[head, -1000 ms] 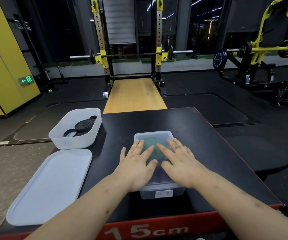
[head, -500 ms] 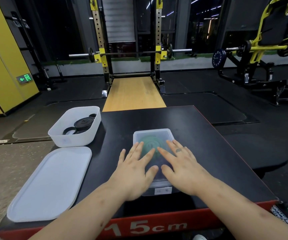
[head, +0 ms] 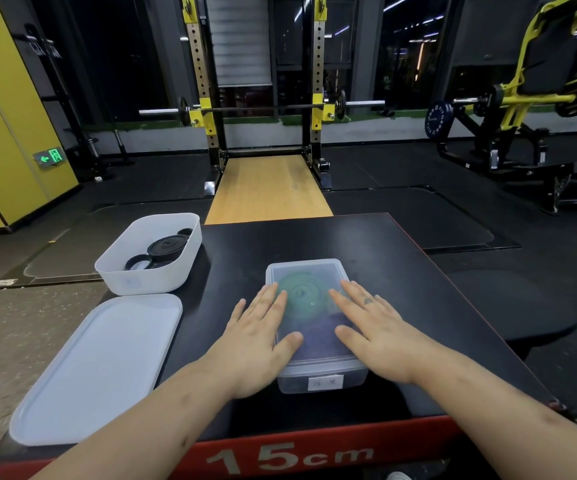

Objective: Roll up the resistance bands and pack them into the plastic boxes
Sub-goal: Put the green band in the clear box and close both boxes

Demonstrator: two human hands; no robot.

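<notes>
A clear plastic box [head: 320, 377] with its lid on stands in the middle of the black platform [head: 401, 271]. Through the lid shows a rolled green band [head: 302, 294] with a darker purple roll nearer me. My left hand [head: 257, 336] lies flat along the lid's left edge, fingers straight. My right hand [head: 375, 327] lies flat along the right edge in the same way. A white open box [head: 131, 278] at the far left holds black rolled bands [head: 166, 249]. Its white lid [head: 96, 368] lies flat in front of it.
The platform's red front edge reads 15cm. Beyond it are a wooden lifting strip [head: 269, 188], a yellow squat rack with a barbell [head: 263, 107], and a yellow weight machine [head: 522, 95] at the right. A yellow wall [head: 6, 109] stands left.
Both hands have slid apart from the middle of the lid toward its left and right edges, uncovering the green roll beneath. The box has stayed put.
</notes>
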